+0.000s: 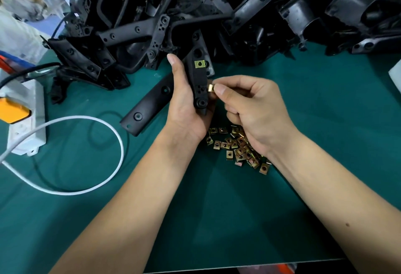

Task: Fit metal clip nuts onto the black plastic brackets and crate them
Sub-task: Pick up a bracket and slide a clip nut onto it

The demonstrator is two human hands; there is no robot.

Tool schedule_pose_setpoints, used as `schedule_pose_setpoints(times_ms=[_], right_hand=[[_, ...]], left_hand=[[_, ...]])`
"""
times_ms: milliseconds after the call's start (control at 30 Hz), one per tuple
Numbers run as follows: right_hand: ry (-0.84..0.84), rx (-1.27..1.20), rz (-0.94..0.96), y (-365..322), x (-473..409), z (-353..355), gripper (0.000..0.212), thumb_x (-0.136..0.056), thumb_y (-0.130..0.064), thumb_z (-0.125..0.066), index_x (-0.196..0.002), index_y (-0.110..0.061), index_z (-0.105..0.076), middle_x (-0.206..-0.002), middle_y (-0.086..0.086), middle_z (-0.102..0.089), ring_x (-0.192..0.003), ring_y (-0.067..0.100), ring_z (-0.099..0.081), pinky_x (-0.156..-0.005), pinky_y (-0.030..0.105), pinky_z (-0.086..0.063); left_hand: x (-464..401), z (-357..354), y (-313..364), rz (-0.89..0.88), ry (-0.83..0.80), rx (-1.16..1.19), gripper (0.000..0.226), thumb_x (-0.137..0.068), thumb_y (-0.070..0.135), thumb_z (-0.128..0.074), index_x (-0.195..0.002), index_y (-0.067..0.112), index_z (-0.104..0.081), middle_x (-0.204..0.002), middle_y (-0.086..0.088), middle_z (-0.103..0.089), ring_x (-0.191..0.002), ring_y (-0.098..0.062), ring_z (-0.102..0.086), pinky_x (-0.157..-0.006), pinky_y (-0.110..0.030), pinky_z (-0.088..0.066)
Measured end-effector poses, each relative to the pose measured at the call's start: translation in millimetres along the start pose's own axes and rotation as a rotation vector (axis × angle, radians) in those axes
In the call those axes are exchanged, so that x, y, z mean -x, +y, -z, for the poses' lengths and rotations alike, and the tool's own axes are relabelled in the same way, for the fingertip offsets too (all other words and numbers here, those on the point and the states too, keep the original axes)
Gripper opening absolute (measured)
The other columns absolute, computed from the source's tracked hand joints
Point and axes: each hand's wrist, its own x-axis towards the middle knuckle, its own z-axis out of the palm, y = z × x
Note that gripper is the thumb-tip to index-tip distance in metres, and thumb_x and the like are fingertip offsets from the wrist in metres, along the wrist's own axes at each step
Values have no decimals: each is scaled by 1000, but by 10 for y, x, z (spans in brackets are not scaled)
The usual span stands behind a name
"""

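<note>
- Brass-coloured loose clip nuts [237,146] lie heaped on the green mat [238,219], under the right wrist.
- Right hand [253,108] pinches one clip nut [210,88] against the bracket [198,80] edge.
- Left hand [184,102] grips that bracket upright; a fitted nut [199,64] sits above the pinch.
- Beyond both hands, black parts pile [217,8].

1. No writing, brand, number or sign can be read anywhere here.
2. The black brackets [198,82] and the heap behind show only moulded holes, no lettering that can be made out.
3. The clip nuts [236,146] are bare metal.
4. The power strip [26,119] shows no legible marking.
</note>
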Motion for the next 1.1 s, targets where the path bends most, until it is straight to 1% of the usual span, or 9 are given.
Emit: schedule_pose_setpoints(times_ms=[167,300,433,533,700,867,900,1000,1100], right_hand=[[13,50,52,9,6,-32,11,-95,1,-69,-95,-7,-77,-55,-7,-53,-49,13,-29,-45,28,-21],[10,77,62,-4,9,-14,9,-94,1,-69,-95,-5,-76,-54,-11,-56,-46,11,-31,-43,24,-25],[-33,19,47,-32,14,-15,8,-94,6,-66,-96,-2,-67,-64,-4,-56,-48,7,-35,-44,22,-27],[-91,-21,66,-63,16,-11,19,-95,10,-62,-99,-7,-54,-72,3,-54,-52,7,-36,-45,21,-29],[-127,-44,75,-60,30,-22,24,-96,11,-61,-104,-8,-48,-71,5,-54,-54,11,-33,-45,24,-27],[-141,-2,57,-71,13,2,22,-95,7,-65,-100,-10,-52,-70,3,-56,-51,10,-32,-44,24,-26],[-123,27,62,-68,6,1,21,-95,4,-67,-102,-10,-53,-71,3,-58,-49,9,-34,-44,24,-26],[-28,215,159,-47,13,-36,22,-94,-3,-71,-111,-10,-60,-72,0,-68,-47,2,-48,-47,15,-37],[15,396,265,-10,32,-81,24,-94,-8,-73,-116,-10,-64,-77,3,-74,-60,10,-62,-60,22,-50]], left_hand=[[-9,20,5,7,13,-59,80,-91,84,-37,-66,16,-73,-68,-3,-64,-74,-20,-70,-89,-40,-61],[4,-8,15,34,29,-90,80,-89,82,-45,-118,10,-62,-111,-16,-55,-110,-34,-61,-111,-54,-49],[7,-27,4,61,2,-79,73,-94,76,-46,-122,9,-57,-114,-18,-52,-114,-34,-60,-115,-54,-44],[43,-46,23,108,15,-45,88,-96,73,-46,-141,-1,-55,-132,-25,-59,-133,-39,-57,-116,-52,-44],[98,-119,-21,110,38,-39,67,-94,68,-54,-127,11,-59,-123,-16,-59,-124,-32,-63,-111,-48,-49],[41,-78,-35,106,55,0,63,-92,68,-58,-117,10,-59,-116,-16,-58,-107,-35,-62,-98,-46,-51],[35,-75,-27,106,63,0,68,-91,70,-58,-118,7,-61,-119,-18,-61,-109,-36,-62,-101,-48,-51],[20,-59,-18,61,171,21,82,-85,70,-66,-126,-2,-67,-131,-23,-68,-117,-39,-69,-105,-55,-53],[25,-66,-19,-22,251,-12,70,-86,67,-69,-111,2,-72,-112,-19,-76,-101,-34,-76,-94,-54,-60]])
